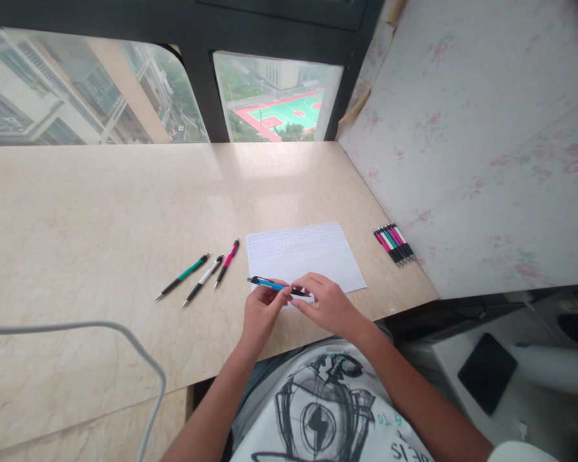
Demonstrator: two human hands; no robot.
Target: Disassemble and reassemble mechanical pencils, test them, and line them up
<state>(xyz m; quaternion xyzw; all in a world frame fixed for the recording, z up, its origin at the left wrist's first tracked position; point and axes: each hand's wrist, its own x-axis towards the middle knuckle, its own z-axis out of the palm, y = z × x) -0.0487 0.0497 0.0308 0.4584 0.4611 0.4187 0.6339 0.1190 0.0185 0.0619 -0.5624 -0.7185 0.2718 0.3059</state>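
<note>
Blue pen [268, 283], lower centre over the paper [313, 253], looks light, stiff and slick; fingers of your left hand [261, 314] and right hand [328, 305] pinch its barrel, the surest hold.

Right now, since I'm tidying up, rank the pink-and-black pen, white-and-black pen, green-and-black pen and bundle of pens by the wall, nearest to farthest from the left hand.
1. Pink-and-black pen, just left of the left hand holding the blue pen.
2. White-and-black pen, next leftward.
3. Green-and-black pen, leftmost.
4. Bundle of pens, far right by the wall.
</note>
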